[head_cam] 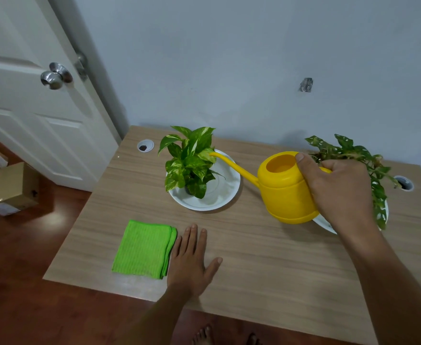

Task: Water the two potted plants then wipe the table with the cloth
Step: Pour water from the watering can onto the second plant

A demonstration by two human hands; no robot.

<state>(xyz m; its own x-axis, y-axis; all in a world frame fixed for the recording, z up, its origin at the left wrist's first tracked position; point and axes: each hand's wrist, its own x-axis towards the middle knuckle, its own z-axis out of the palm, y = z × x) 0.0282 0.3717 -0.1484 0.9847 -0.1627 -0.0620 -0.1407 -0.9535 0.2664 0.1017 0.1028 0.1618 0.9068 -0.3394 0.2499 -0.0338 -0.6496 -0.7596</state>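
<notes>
My right hand (339,188) grips the handle of a yellow watering can (284,192), held above the wooden table (266,265). Its long spout reaches left into the leaves of a variegated green plant (189,163) that stands in a white dish (219,195). Behind my right hand, a second plant (348,150) with spotted dark leaves droops over its own white dish (325,224), mostly hidden. A folded bright green cloth (143,250) lies near the table's front left. My left hand (192,260) rests flat on the table, fingers spread, just right of the cloth.
Two round cable holes (145,146) (405,183) sit in the table near the back. A white door with a metal knob (55,76) stands open at the left. Cardboard boxes (8,188) lie on the wooden floor. My bare feet show below the table's front edge.
</notes>
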